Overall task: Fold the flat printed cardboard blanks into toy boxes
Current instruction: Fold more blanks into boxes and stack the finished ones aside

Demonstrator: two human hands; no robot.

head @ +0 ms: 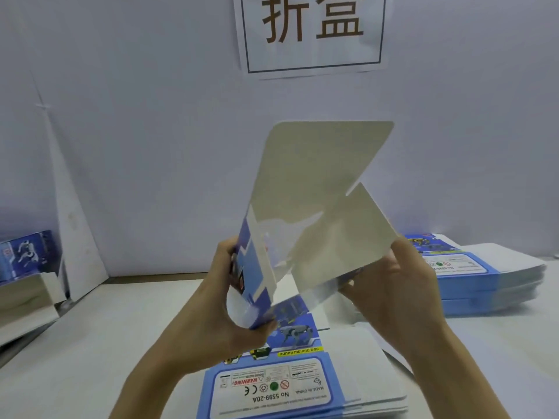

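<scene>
While the printed cardboard blank (pixel 317 189) stands raised in the air above the near middle of the tabletop (pixel 106 343), the step in hand looks like opening it from flat into a tube. Its white inner face turns toward the person, a tall flap rises at the top, and the blue printed side shows along the left edge.

The left hand (pixel 211 313) has its grip closed around the lower left corner of the blank, thumb beneath and fingers wrapped over the printed panel. The right hand (pixel 399 291) grips the lower right panel. Its thumb lies on the near side, and its fingers, hidden behind the card, probably press from the back.

Below the hands, at the near edge of the tabletop, lies a stack of flat blanks (pixel 272 385), print upward. A second stack (pixel 484 285) sits toward the far right corner. What seem to be finished boxes (pixel 27 255) stand at the left edge.

The next move likely calls for pushing the two sides toward each other so the walls square up. Then the side tabs would be tucked in before the big flap is closed, with each crease kept straight so the thin card does not buckle.
</scene>
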